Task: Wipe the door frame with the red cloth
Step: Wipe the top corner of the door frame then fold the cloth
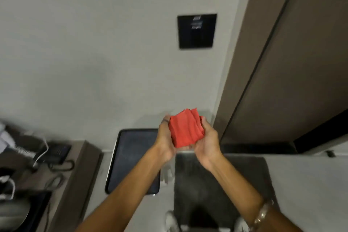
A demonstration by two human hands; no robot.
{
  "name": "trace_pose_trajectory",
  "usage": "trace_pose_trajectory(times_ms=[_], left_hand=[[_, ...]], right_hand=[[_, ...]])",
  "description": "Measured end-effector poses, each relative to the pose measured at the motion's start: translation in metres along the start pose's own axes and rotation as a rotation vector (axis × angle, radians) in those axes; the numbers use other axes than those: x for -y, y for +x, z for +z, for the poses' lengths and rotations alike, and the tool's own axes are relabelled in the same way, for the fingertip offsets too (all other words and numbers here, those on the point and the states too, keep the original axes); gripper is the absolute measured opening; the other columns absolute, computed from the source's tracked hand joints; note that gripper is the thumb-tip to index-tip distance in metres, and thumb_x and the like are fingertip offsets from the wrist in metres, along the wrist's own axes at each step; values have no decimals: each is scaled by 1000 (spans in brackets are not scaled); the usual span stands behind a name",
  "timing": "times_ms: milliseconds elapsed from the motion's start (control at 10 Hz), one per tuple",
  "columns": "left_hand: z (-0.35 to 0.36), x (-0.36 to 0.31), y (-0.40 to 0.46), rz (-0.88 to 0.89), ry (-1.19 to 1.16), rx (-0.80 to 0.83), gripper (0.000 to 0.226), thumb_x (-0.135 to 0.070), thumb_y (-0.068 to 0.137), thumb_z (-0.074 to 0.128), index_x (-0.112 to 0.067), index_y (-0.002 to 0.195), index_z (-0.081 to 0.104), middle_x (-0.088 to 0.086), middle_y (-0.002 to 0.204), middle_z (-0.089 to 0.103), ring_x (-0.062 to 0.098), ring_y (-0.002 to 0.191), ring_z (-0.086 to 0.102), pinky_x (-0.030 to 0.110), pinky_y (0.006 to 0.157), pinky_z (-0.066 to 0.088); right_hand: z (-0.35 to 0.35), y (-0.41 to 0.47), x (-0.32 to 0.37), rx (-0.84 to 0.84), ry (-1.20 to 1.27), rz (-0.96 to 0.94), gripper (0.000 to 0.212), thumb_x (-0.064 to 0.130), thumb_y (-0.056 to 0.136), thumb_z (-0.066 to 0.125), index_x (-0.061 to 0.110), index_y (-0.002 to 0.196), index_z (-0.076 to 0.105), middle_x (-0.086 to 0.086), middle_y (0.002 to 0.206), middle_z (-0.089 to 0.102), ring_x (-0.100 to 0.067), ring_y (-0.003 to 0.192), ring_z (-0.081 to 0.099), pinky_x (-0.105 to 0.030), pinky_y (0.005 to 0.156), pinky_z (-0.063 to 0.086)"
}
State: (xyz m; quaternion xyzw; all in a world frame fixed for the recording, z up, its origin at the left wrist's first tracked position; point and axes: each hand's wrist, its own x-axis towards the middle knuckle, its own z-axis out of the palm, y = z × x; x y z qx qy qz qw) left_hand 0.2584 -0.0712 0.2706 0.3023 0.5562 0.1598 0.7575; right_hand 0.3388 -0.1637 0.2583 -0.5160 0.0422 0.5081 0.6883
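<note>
A folded red cloth [185, 128] sits between both hands, in front of the pale wall. My left hand [165, 140] grips its left side and my right hand [208, 141] cups its right side and underside. The brown door frame [250, 52] runs up the right of the view, leaning with the wide lens, with the darker door [305, 81] beside it. The cloth is a short way left of the frame's lower part and does not touch it.
A black switch panel [196, 31] is on the wall left of the frame. Below the hands stand a dark tray [130, 156] against the wall and a dark floor mat [216, 179]. A desk [75, 165] with a telephone [54, 153] and cables is at the left.
</note>
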Motion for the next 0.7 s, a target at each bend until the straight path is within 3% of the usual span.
trace_pose_trajectory(times_ms=[100, 200, 300, 400, 500, 600, 700], left_hand=[[-50, 23, 32, -84, 36, -35, 64, -66, 102, 35, -16, 114, 74, 11, 103, 83, 31, 94, 80, 52, 84, 64], [-125, 78, 66, -247, 178, -33, 46, -59, 100, 52, -23, 122, 68, 10, 121, 75, 32, 111, 72, 50, 92, 59], [-174, 119, 95, -294, 253, -102, 39, -39, 99, 61, -20, 133, 61, 9, 119, 69, 31, 109, 66, 46, 86, 59], [-231, 143, 145, -206, 407, -227, 40, -16, 99, 62, -6, 138, 61, 10, 111, 70, 24, 93, 65, 32, 69, 55], [-255, 140, 180, -98, 483, -249, 36, -12, 100, 62, -4, 135, 63, 13, 115, 70, 25, 96, 67, 22, 62, 48], [-271, 128, 210, 24, 640, -197, 42, -12, 102, 59, -11, 144, 56, 12, 130, 64, 24, 109, 65, 20, 71, 51], [-272, 130, 207, 174, 827, -168, 46, -17, 103, 59, -13, 148, 50, 14, 143, 58, 29, 125, 59, 37, 98, 55]], right_hand=[[-5, 23, -55, 7, -292, 98, 44, 56, 103, 50, 24, 124, 72, 0, 110, 80, -19, 101, 75, -38, 87, 59], [-20, 54, -134, -45, -716, 277, 32, 23, 99, 64, 11, 128, 68, 6, 94, 71, -12, 86, 66, -28, 69, 52], [-23, 75, -190, -21, -867, 367, 36, 7, 94, 66, 6, 129, 66, -3, 98, 69, -17, 87, 63, -31, 70, 53], [-8, 111, -256, 2, -897, 341, 46, -4, 86, 65, 6, 130, 61, -14, 112, 69, -20, 90, 65, -35, 74, 57], [10, 141, -283, -42, -908, 304, 41, -4, 82, 63, 10, 121, 67, -14, 111, 72, -27, 97, 69, -38, 81, 58], [27, 170, -294, -92, -1055, 246, 32, 4, 86, 63, 11, 116, 74, -14, 117, 76, -32, 111, 71, -35, 93, 55], [29, 169, -285, -146, -1175, 187, 33, 13, 91, 63, 10, 123, 69, -15, 124, 73, -33, 118, 68, -34, 98, 52]])
